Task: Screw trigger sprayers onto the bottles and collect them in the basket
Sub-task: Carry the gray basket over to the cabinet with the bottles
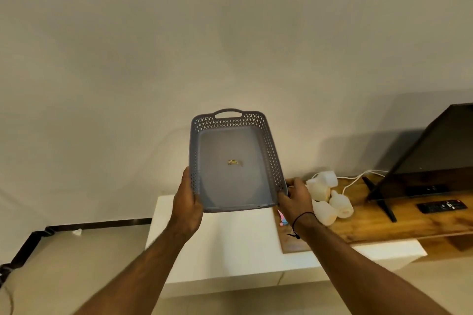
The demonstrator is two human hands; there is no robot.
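Note:
A grey perforated basket [271, 161] is held up in the air, tilted so its inside faces me. It holds nothing but a small sticker on its floor. My left hand [186, 199] grips its near left corner and my right hand [294, 198] grips its near right corner. Several white bottles [330, 199] lie in a heap on the wooden shelf [409, 222], just right of my right hand. Something small, pink and blue [281, 217], shows under the basket's near edge, possibly sprayers.
A white cabinet [230, 250] stands below the basket against the wall. On the wooden shelf to the right stand a dark TV [435, 151] on legs, a remote control [441, 206] and a white cable [358, 179]. Dark cables run along the floor at left.

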